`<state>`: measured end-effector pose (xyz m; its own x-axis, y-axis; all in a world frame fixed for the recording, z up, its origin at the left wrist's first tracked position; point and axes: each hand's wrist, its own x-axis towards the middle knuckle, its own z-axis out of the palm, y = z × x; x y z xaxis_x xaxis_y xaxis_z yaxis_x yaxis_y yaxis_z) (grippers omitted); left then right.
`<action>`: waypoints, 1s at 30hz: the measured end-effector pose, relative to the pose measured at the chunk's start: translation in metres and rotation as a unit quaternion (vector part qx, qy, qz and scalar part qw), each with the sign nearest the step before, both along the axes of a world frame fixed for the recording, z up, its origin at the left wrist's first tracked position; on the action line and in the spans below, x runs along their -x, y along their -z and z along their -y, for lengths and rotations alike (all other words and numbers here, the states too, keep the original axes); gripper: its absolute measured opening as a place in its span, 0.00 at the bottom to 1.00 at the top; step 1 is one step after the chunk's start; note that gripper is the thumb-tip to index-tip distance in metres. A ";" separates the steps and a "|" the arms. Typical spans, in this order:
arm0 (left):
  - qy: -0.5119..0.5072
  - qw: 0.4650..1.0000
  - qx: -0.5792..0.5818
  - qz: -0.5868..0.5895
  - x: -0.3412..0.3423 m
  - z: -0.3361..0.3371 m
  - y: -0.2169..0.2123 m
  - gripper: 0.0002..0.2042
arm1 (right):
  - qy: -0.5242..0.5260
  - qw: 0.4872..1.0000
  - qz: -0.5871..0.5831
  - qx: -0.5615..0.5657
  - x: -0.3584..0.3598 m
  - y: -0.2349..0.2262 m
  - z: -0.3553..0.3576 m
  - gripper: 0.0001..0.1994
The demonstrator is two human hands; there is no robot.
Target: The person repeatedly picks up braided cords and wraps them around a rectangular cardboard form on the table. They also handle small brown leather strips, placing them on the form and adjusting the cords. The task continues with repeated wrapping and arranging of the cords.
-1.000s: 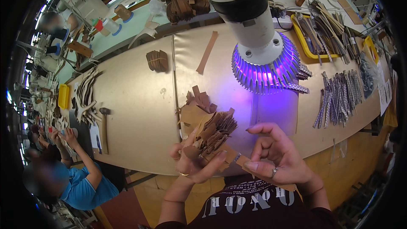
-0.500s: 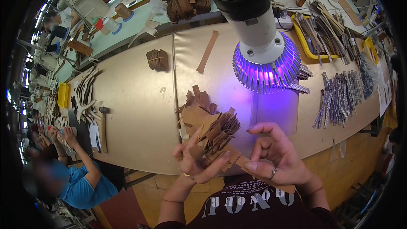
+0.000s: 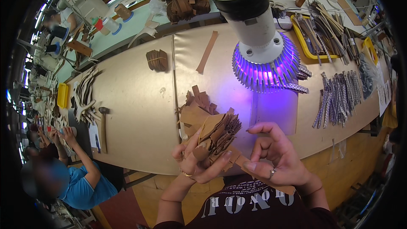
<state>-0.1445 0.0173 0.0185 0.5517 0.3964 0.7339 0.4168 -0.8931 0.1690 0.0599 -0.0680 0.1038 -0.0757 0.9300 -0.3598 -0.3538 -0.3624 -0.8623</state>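
A thick bundle of brown leather strips (image 3: 218,132), with a yellow rubber band across it, is gripped in my left hand (image 3: 199,171). Its fingers wrap around the lower side of the bundle. Between the thumb and a finger of my right hand (image 3: 280,161) is a single tan leather strip (image 3: 240,160). This strip slants from beside the bundle down to the right, passing in front of my shirt. The right index finger is raised and bent. More brown leather pieces (image 3: 200,101) show just behind the bundle; whether they touch it I cannot tell.
A lamp with a glowing purple ring (image 3: 266,70) hangs over the table (image 3: 135,101). One loose strip (image 3: 207,52) and a banded bundle (image 3: 157,60) lie farther back. Braided strips (image 3: 337,97) and a yellow tray (image 3: 306,42) are right; a hammer (image 3: 104,129) and a co-worker (image 3: 87,186) are left.
The bundle in my left hand has turned slightly, showing more of its flat tan face and the band. My right hand stays nearly still with its strip.
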 end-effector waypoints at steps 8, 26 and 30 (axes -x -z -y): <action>0.002 1.000 0.009 0.001 0.001 0.001 0.001 0.21 | 0.002 1.000 0.003 0.002 0.000 0.001 0.002 0.29; -0.003 1.000 -0.009 -0.008 0.002 0.002 -0.001 0.22 | 0.010 1.000 0.009 -0.006 0.002 0.001 0.003 0.29; -0.007 1.000 -0.012 -0.009 0.001 0.002 0.000 0.21 | 0.017 0.999 0.026 -0.007 0.003 0.002 0.004 0.29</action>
